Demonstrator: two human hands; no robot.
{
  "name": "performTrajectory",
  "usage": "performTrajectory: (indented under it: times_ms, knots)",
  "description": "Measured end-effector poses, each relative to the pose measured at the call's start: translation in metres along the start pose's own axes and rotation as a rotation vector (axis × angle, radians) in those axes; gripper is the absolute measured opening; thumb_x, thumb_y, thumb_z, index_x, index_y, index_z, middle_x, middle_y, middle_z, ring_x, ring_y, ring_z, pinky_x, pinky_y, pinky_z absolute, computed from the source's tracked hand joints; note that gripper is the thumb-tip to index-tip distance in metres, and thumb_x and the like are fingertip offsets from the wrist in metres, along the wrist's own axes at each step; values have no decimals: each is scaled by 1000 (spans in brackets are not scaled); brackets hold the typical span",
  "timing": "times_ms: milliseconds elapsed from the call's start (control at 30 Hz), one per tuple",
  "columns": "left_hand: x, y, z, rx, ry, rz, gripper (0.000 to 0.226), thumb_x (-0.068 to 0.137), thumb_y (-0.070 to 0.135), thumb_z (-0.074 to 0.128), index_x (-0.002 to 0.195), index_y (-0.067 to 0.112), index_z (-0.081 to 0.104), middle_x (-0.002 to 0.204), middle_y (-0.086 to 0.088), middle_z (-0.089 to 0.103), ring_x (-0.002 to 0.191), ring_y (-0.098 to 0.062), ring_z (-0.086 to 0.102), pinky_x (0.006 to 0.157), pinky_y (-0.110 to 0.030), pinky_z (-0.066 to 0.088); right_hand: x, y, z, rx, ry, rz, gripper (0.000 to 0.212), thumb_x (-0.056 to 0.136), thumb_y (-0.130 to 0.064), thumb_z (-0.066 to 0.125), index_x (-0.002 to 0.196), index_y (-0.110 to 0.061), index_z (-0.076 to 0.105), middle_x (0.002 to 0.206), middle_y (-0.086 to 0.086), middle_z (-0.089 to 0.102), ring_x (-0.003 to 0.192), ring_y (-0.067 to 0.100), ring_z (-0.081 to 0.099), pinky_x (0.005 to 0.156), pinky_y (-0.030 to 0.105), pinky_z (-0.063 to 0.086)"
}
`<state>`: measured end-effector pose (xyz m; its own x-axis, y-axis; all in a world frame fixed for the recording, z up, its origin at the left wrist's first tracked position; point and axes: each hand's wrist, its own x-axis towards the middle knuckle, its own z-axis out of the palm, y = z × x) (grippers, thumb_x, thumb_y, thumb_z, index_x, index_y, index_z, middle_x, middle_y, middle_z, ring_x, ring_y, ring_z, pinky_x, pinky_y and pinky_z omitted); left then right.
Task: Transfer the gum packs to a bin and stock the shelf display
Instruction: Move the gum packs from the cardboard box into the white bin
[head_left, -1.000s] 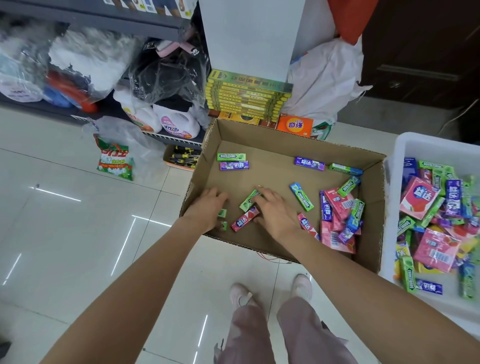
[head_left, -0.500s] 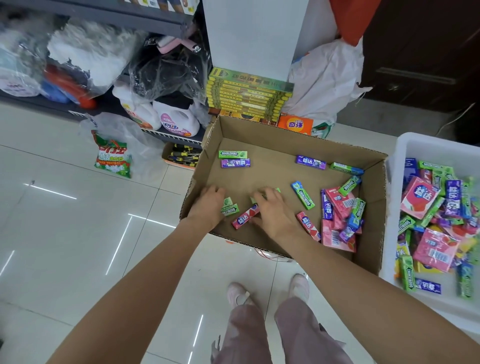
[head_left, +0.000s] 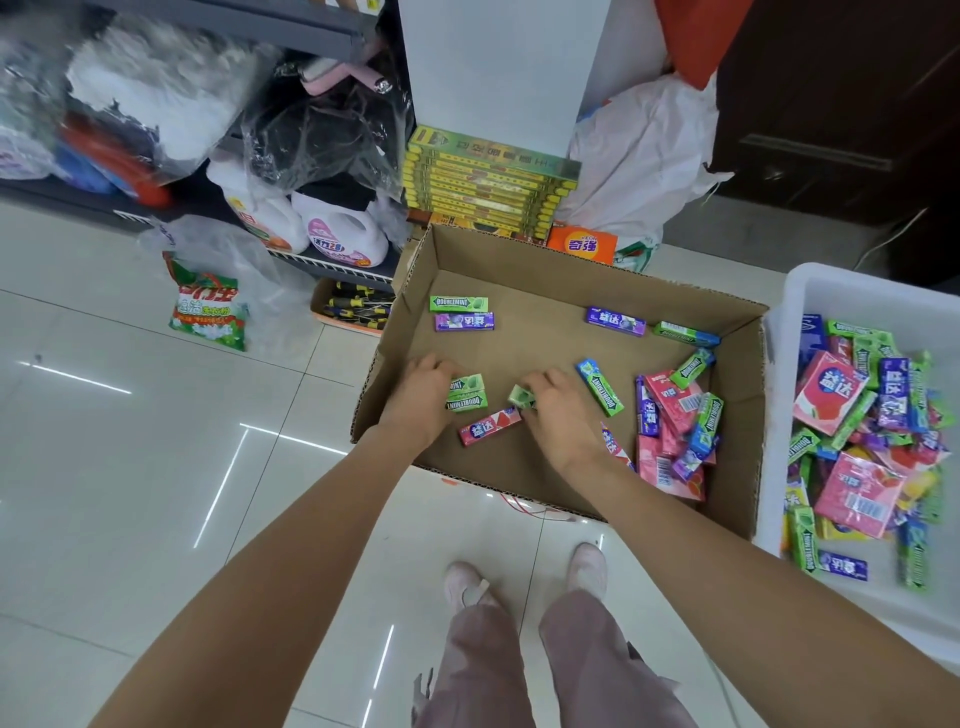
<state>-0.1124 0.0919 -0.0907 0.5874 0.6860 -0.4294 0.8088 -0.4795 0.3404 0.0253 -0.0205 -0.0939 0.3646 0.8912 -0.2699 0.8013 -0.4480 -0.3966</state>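
An open cardboard box (head_left: 571, 260) on the floor holds scattered gum packs, with a heap (head_left: 675, 431) at its right side. My left hand (head_left: 421, 395) grips two green Doublemint packs (head_left: 467, 395) near the box's front left. My right hand (head_left: 561, 410) pinches another green pack (head_left: 522, 396) just beside it. A red gum pack (head_left: 489, 427) lies loose between my hands. A white plastic bin (head_left: 852, 291) at the right is full of mixed gum packs.
A low shelf (head_left: 332, 260) at the back left carries detergent bottles (head_left: 337, 234) and bagged goods. Stacked yellow-green boxes (head_left: 488, 176) and a white bag (head_left: 644, 156) stand behind the box. A detergent pouch (head_left: 208, 306) lies on the tiled floor. My feet (head_left: 524, 571) stand below the box.
My left hand has gathered green packs and now grips two. My right hand picked up a green pack; the red pack stays on the box floor.
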Motion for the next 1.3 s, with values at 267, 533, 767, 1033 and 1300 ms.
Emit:
performTrajectory:
  times_ms: [267,533,767,1033,1300]
  knots:
    - [-10,0,-4,-111,3,-49,48,81,22,70,123,9,51,127,-11,46,118,-28,40,98,-37,39,9,-12,7,-107,-210,-145,35,88,-14,59,122,-14,54,120,7,51,116,25,42,90,35,40]
    - [-19,21,-15,-325,118,-55,42,77,20,74,115,16,57,113,-8,52,103,-23,53,90,-35,47,-3,12,-13,98,-15,180,25,88,-27,62,105,-9,60,107,13,58,101,32,55,76,35,44]
    - [-21,95,-22,-429,224,-9,43,75,17,75,113,9,58,113,-10,56,102,-21,55,81,-24,39,-23,47,-74,384,196,285,20,88,-28,63,95,-10,63,86,8,66,78,25,60,61,29,37]
    - [-10,233,-7,-495,216,56,46,79,23,72,118,8,53,116,-8,53,105,-19,52,81,-23,37,-61,144,-156,455,328,338,22,90,-21,60,104,-4,59,91,4,62,81,18,56,65,23,36]
    - [12,357,33,-432,181,95,49,83,29,67,121,4,50,120,-14,50,109,-26,50,89,-33,40,-76,251,-193,360,391,476,31,91,-23,58,112,0,53,92,18,64,83,31,61,64,29,36]
